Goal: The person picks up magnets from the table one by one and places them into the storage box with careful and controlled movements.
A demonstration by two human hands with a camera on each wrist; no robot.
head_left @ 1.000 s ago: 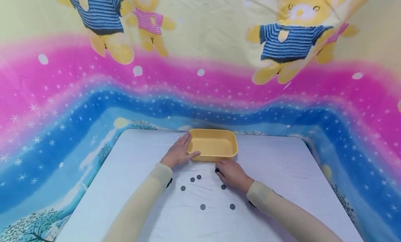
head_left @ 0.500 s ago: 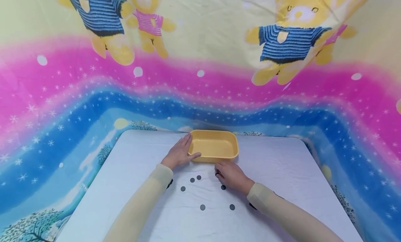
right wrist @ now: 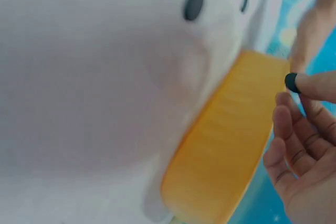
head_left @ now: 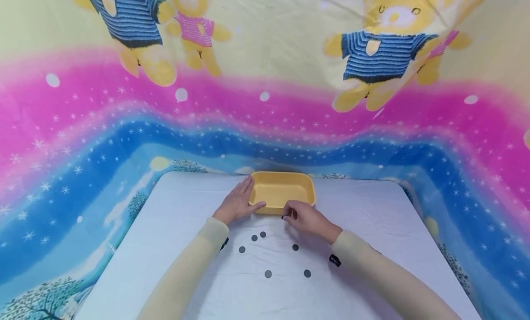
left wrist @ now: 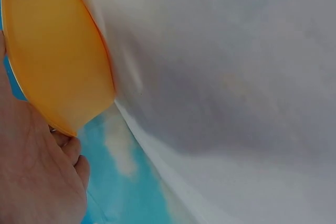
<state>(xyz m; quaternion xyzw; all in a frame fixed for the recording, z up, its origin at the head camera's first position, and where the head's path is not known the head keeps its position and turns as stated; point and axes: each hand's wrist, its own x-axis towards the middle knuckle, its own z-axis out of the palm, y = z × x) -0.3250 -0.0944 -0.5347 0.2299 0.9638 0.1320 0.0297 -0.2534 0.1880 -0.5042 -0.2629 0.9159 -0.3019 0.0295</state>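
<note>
A yellow rectangular plastic container [head_left: 285, 196] stands at the far edge of the white-covered table. My left hand [head_left: 238, 200] holds its left end, the thumb lying over the near rim and the fingers along the side. In the left wrist view, the fingertips bend at the container's rim. My right hand [head_left: 306, 217] is raised at the near rim, pinching a small dark disc [right wrist: 292, 82] between thumb and fingertips. On the cloth in front lie several similar discs, among them a dark grey disc [head_left: 295, 247] below the right hand and another disc [head_left: 268, 274] closer to me.
The white tablecloth [head_left: 352, 209] covers the table. Behind it and along both sides hangs a printed curtain [head_left: 265, 127] with bears and snowflakes, close to the container's back. A pair of discs lies near the left hand, with a grey disc [head_left: 242, 249] to their left.
My right hand has lifted from the cloth before the container up to its near rim, the disc pinched in its fingers. The left hand keeps its place on the container.
</note>
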